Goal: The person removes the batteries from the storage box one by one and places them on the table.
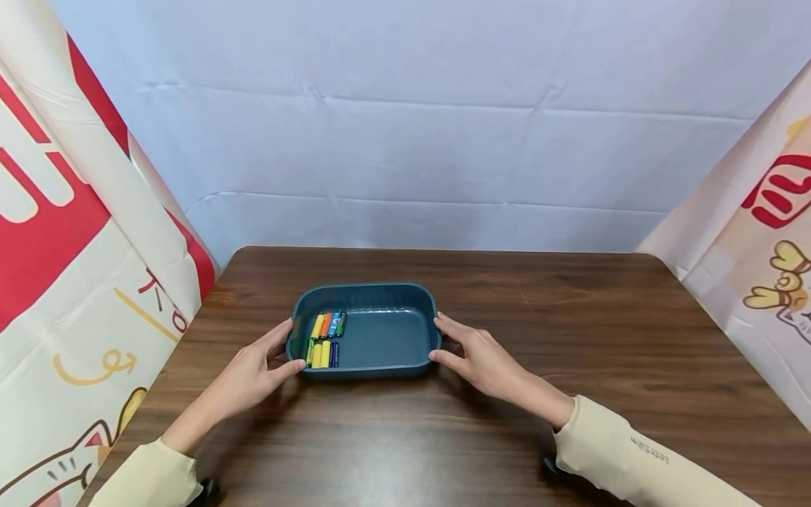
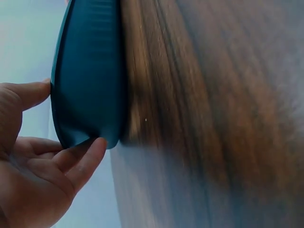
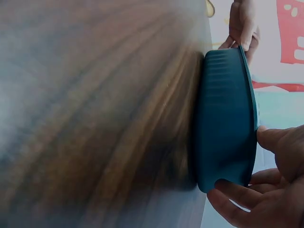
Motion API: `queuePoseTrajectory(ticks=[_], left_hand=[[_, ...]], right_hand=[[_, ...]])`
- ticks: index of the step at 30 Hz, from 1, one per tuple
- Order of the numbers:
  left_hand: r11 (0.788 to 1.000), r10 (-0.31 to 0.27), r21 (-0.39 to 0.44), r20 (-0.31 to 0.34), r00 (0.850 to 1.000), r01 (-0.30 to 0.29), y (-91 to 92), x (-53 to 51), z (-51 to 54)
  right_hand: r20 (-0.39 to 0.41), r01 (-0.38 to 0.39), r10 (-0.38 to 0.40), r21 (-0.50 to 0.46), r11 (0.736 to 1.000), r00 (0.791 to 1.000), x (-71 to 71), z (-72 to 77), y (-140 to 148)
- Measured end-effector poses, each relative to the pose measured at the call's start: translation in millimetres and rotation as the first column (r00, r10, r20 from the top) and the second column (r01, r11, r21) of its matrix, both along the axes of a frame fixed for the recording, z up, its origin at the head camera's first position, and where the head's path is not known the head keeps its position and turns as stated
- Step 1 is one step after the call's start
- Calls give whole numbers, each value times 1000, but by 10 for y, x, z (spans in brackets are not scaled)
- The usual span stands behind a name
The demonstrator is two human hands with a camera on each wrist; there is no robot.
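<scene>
A dark blue tray (image 1: 386,338) with rounded corners lies on the table. Several batteries (image 1: 326,354) in yellow, green, orange and blue lie in two rows at its left end. My left hand (image 1: 253,373) grips the left end, thumb at the near rim. The right hand (image 1: 491,362) holds the opposite end, thumb and fingers spread along it. In the left wrist view, the left hand (image 2: 45,175) has its thumb on the rim of the tray (image 2: 88,71) and fingertips against its end wall. The right hand (image 3: 266,190) similarly holds the tray (image 3: 225,118) in the right wrist view.
The brown wooden table (image 1: 538,303) extends around the tray on all sides. A pale cloth (image 1: 405,141) hangs behind it, and printed cloths with red shapes and cartoon drawings hang at the left (image 1: 95,282) and right (image 1: 760,246).
</scene>
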State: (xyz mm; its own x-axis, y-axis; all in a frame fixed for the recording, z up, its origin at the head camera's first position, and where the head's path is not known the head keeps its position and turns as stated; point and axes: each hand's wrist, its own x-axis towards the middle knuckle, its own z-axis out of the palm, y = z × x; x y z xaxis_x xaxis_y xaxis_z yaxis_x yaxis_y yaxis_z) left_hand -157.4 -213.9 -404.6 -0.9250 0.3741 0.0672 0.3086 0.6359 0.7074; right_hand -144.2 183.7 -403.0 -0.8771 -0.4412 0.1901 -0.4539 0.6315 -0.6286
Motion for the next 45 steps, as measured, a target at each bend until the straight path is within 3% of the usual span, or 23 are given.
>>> queuePoseTrajectory(ticks=[18, 36, 45], left_hand=[[1000, -4, -19, 23, 1000, 4, 9, 362, 67], [1000, 6, 2, 55, 998, -7, 38, 550, 64], [998, 4, 61, 77, 997, -8, 40, 552, 43]], right_hand=[[17, 31, -31, 8, 999, 999, 403, 26, 4], [-42, 63, -61, 54, 997, 997, 646, 48, -3], [-46, 88, -84, 74, 993, 995, 674, 58, -6]])
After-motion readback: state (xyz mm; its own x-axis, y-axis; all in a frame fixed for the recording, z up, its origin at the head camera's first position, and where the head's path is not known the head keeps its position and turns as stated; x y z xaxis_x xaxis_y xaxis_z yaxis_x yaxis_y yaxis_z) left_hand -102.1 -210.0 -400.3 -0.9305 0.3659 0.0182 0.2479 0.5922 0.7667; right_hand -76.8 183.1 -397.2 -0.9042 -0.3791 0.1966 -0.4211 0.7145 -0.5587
